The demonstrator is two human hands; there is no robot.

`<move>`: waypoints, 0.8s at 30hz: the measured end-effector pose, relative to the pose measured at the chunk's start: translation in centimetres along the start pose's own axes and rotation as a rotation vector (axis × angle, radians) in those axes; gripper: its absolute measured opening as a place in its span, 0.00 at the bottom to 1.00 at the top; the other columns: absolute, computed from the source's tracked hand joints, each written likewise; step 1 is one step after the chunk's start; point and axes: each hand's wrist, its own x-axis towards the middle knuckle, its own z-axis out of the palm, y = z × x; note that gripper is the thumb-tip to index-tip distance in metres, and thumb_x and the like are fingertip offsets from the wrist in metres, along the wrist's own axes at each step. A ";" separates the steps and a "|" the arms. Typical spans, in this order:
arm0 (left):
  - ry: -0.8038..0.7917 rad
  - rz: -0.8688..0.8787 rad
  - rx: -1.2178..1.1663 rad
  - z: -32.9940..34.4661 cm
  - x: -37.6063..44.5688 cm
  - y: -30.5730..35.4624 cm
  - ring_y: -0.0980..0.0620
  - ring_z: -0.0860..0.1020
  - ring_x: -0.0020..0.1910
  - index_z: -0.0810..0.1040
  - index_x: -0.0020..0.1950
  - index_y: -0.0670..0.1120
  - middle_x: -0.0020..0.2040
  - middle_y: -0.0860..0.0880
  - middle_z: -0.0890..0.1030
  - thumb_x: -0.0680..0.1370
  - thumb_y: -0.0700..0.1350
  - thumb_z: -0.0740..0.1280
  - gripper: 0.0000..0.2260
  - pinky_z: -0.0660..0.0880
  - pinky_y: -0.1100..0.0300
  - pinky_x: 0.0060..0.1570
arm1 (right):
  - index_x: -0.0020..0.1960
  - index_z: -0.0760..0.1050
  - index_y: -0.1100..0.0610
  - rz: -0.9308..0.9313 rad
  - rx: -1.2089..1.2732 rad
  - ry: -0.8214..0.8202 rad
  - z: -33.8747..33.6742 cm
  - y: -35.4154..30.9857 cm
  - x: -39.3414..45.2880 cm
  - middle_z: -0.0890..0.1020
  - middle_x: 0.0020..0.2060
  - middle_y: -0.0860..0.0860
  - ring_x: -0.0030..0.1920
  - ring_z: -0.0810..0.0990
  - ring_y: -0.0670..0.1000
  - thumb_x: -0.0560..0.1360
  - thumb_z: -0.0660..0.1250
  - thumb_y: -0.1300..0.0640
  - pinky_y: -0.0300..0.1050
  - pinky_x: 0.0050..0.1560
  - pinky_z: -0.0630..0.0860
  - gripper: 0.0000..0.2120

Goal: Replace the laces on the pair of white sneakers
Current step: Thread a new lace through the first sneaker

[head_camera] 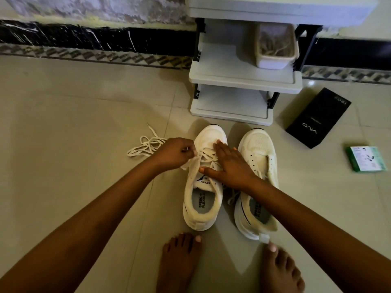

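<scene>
Two white sneakers stand side by side on the tiled floor, toes pointing away from me. The left sneaker (203, 199) still has a lace (206, 155) crossing its eyelets. My left hand (174, 154) pinches a strand of that lace at the shoe's left side. My right hand (230, 166) lies flat with straight fingers on the laced front, pressing it down. The right sneaker (259, 163) has no lace through its eyelets. A loose white lace (146, 145) lies in a tangle on the floor left of the shoes.
A white plastic shoe rack (245, 81) stands just beyond the toes, with a small bin (275, 49) of tangled laces on its shelf. A black phone box (317, 118) and a green box (366, 158) lie at the right. My bare feet (179, 263) are behind the heels.
</scene>
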 end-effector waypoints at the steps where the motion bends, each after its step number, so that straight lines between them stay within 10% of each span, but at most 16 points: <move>1: 0.052 -0.002 -0.098 -0.4 0.1 -0.1 0.51 0.76 0.42 0.77 0.43 0.48 0.41 0.50 0.78 0.78 0.42 0.64 0.05 0.71 0.60 0.41 | 0.77 0.43 0.56 0.000 0.002 -0.003 0.0 0.0 0.0 0.46 0.77 0.52 0.76 0.46 0.51 0.75 0.57 0.36 0.47 0.74 0.41 0.42; 8: -0.085 0.034 0.139 0.6 -0.1 -0.3 0.50 0.78 0.44 0.77 0.52 0.47 0.43 0.50 0.79 0.78 0.50 0.64 0.08 0.73 0.57 0.44 | 0.77 0.43 0.56 0.004 -0.001 -0.003 0.0 0.0 0.0 0.46 0.77 0.52 0.76 0.46 0.51 0.75 0.57 0.36 0.46 0.74 0.41 0.41; 15: 0.038 -0.084 -0.600 -2.5 -1.7 -0.6 0.59 0.63 0.25 0.78 0.43 0.46 0.24 0.58 0.71 0.80 0.43 0.61 0.09 0.62 0.67 0.26 | 0.77 0.43 0.56 0.003 0.034 -0.009 -0.6 0.0 0.4 0.47 0.77 0.52 0.76 0.48 0.52 0.75 0.59 0.37 0.48 0.74 0.43 0.42; 21: 0.123 -0.259 -0.349 -2.0 -0.7 -0.9 0.53 0.73 0.47 0.77 0.58 0.48 0.52 0.49 0.76 0.81 0.46 0.59 0.10 0.70 0.60 0.44 | 0.77 0.47 0.55 0.018 0.042 -0.063 -1.7 -0.4 0.8 0.50 0.77 0.52 0.76 0.51 0.53 0.74 0.61 0.36 0.50 0.75 0.50 0.42; 24: 0.204 -0.189 -0.261 -2.5 -0.6 0.0 0.55 0.73 0.47 0.80 0.58 0.44 0.48 0.50 0.76 0.81 0.41 0.54 0.15 0.67 0.62 0.48 | 0.75 0.56 0.54 0.059 0.067 0.024 -2.0 -0.6 -0.1 0.59 0.74 0.54 0.71 0.62 0.55 0.72 0.63 0.36 0.51 0.69 0.64 0.39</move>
